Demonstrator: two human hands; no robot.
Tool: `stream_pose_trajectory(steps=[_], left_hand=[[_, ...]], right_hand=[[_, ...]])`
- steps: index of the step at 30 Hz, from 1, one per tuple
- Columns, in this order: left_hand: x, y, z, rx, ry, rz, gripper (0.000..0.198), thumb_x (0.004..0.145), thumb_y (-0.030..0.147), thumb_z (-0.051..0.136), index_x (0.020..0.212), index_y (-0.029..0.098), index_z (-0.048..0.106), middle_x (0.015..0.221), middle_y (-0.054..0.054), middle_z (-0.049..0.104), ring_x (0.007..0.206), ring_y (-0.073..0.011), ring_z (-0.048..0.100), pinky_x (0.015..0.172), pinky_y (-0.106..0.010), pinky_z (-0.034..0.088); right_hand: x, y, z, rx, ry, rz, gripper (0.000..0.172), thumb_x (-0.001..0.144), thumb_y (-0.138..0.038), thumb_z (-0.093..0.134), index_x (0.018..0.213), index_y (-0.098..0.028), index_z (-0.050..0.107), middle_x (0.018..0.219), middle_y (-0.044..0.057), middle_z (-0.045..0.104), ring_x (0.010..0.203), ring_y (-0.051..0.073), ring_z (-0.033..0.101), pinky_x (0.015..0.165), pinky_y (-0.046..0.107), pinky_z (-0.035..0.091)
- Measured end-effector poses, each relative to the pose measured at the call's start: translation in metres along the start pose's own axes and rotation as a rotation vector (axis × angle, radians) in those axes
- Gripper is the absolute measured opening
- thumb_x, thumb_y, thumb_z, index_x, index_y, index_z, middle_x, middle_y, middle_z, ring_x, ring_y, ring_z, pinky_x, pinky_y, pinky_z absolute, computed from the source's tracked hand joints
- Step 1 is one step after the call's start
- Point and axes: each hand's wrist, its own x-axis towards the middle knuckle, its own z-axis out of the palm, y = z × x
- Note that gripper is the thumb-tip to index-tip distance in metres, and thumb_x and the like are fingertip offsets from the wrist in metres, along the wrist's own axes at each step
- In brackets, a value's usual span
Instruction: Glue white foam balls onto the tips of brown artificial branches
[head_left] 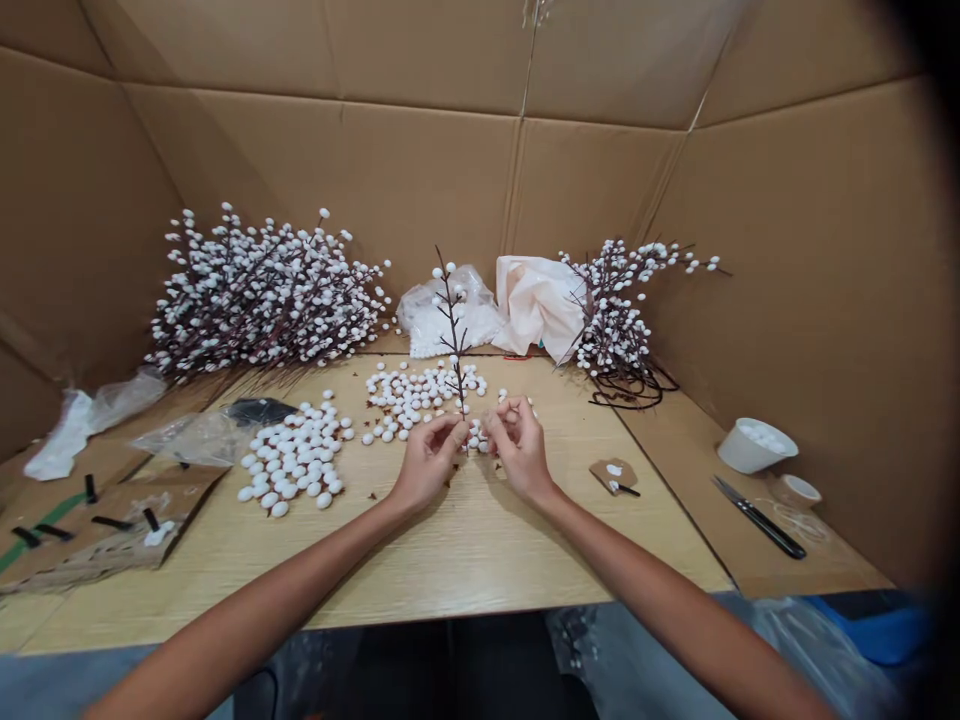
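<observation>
Pinched between the thumb and fingers of my left hand (431, 458) is a thin dark artificial twig (454, 335), held upright above the table. Short bare side stems run along it, and a couple of white balls show near its tip. My right hand (519, 447) is closed in a pinch just right of the twig's lower end; whatever its fingertips hold is too small to make out. Behind and between the hands lies a loose spread of white foam balls (412, 395). Another heap of white balls (296, 455) rests to the left of my left hand.
Bundles of white-berried branches stand at back left (262, 290) and back right (615, 310). Between them sit a clear plastic bag (450, 310) and crumpled pale wrapping (536, 300). On the right are a white cup (756, 446), scissors (761, 517) and a tape roll (799, 490). Cardboard walls surround the table.
</observation>
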Motion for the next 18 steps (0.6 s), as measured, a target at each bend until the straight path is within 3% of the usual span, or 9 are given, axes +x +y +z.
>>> stream_pose_trajectory(steps=[8, 18], left_hand=[[-0.0057, -0.005, 0.0034, 0.01, -0.054, 0.037, 0.023, 0.085, 0.035, 0.058, 0.079, 0.014, 0.062, 0.071, -0.001, 0.058, 0.067, -0.0121, 0.051, 0.063, -0.021, 0.041], [-0.0087, -0.0045, 0.0019, 0.023, -0.115, 0.075, 0.02, 0.088, 0.033, 0.054, 0.085, 0.014, 0.061, 0.077, -0.002, 0.06, 0.073, -0.0139, 0.053, 0.069, -0.023, 0.042]], right_hand=[[-0.0036, 0.0004, 0.0034, -0.016, -0.022, 0.016, 0.023, 0.086, -0.037, 0.054, 0.08, -0.022, 0.038, 0.059, -0.008, 0.043, 0.047, 0.006, 0.043, 0.045, 0.018, 0.032], [-0.0042, 0.0001, 0.0044, 0.051, -0.021, 0.036, 0.027, 0.083, -0.038, 0.059, 0.084, -0.023, 0.037, 0.064, -0.008, 0.048, 0.048, 0.005, 0.046, 0.045, 0.017, 0.035]])
